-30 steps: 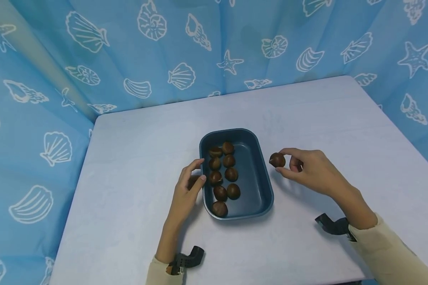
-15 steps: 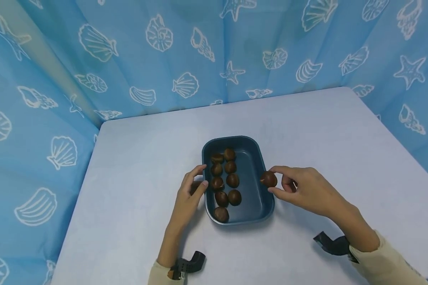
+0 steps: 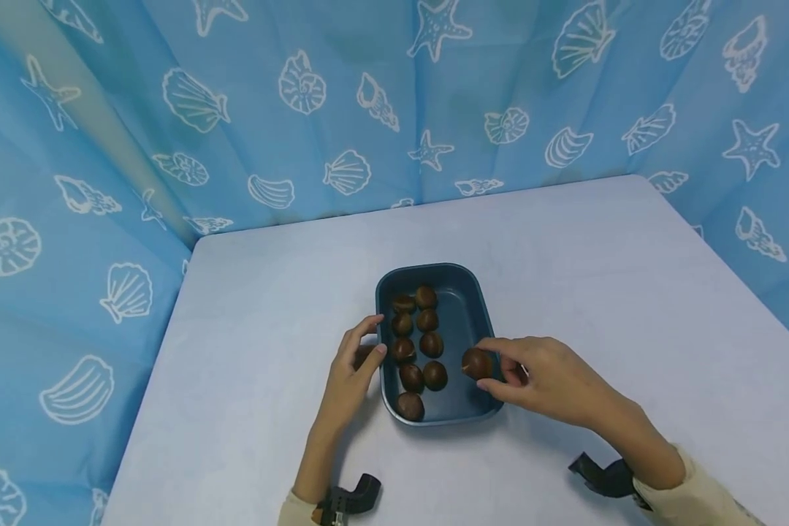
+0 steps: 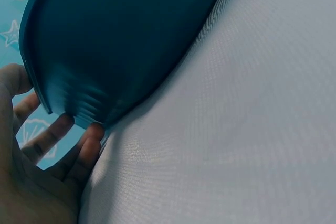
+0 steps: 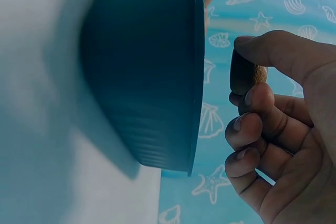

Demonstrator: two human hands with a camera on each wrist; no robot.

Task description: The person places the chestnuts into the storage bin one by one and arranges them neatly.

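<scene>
A dark blue rectangular tray (image 3: 463, 314) stands on the table with several brown chestnuts (image 3: 431, 344) in two columns along its left half. Over the tray's right part, my right hand (image 3: 559, 380) pinches another chestnut (image 3: 476, 364) between thumb and fingertips. The right wrist view shows this chestnut (image 5: 242, 72) held higher than the tray rim, apart from the tray wall (image 5: 147, 66). At the tray's left side, my left hand (image 3: 348, 383) rests its thumb and fingertips against the rim and outer wall (image 4: 121, 30), its fingers loosely bent.
A white cloth covers the table (image 3: 289, 307). Behind it and at its sides hangs a blue curtain (image 3: 250, 131) with white seashell and starfish prints. Black wrist mounts (image 3: 361, 494) are strapped at both sleeves.
My right hand has carried its chestnut leftward, from beside the tray to above its right part. My left hand stays at the tray's left side. The head view has shifted slightly.
</scene>
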